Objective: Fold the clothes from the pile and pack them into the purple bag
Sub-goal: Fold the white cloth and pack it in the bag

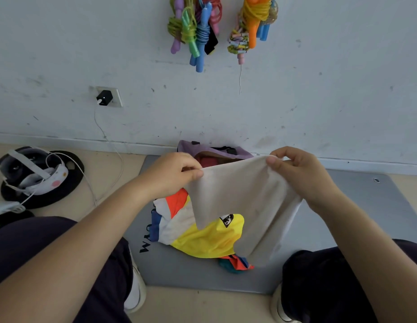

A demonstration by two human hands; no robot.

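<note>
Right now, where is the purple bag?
In the head view, the purple bag sits open against the wall's base, at the gray mat's far edge, just beyond the held cream garment.

Hidden behind the raised cream cloth (244, 197): most of the purple bag (214, 151) and its contents (only a red patch shows), plus part of the colourful garment (202, 238) beneath. Cut off by the top edge: the hanging skipping ropes (193, 26). Half covered by that garment and unreadable: black lettering (145, 243) on the grey mat (366, 206).
</note>
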